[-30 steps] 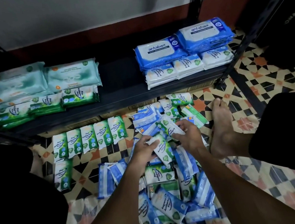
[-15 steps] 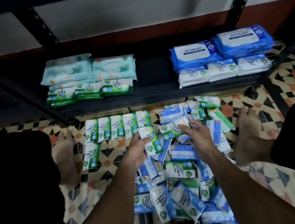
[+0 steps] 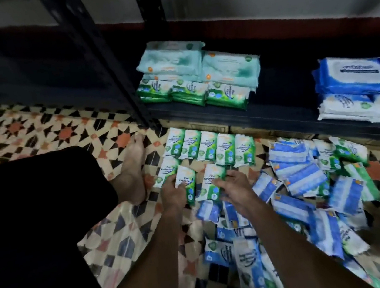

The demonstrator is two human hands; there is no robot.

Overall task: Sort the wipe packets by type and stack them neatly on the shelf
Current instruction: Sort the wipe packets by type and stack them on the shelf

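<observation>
A: What is the left hand point(image 3: 173, 195) doing?

B: It grips a green packet point(image 3: 188, 185), fingers curled round the left edge and thumb on the face. The packet points away from the wrist, low over the patterned floor point(image 3: 24, 133).

A: And the right hand point(image 3: 235, 190)?

B: Its fingers are spread and fairly straight, laid on a second green packet point(image 3: 211, 181) that lies just left of its knuckles. The two packets sit side by side between the hands.

A: What lies around them?

B: Just beyond the fingertips runs a row of green packets point(image 3: 211, 148), five flat on the floor. A single packet point(image 3: 167, 169) lies just beyond the left hand's fingers. To the right of the right hand, and back along its forearm, sprawls the mixed pile point(image 3: 296, 177), mostly blue. Farther beyond the hands stands the shelf point(image 3: 278, 116), with green stacks point(image 3: 191, 90) ahead and blue stacks point(image 3: 355, 76) off to the right.

A: What differs from half a second ago?

B: Then both hands were raised over the pile, each holding a packet. They have since dropped leftward to the spot under the green row, and the right hand's curled grip has flattened. The view has swung left too, so the shelf now sits up and to the right.
</observation>
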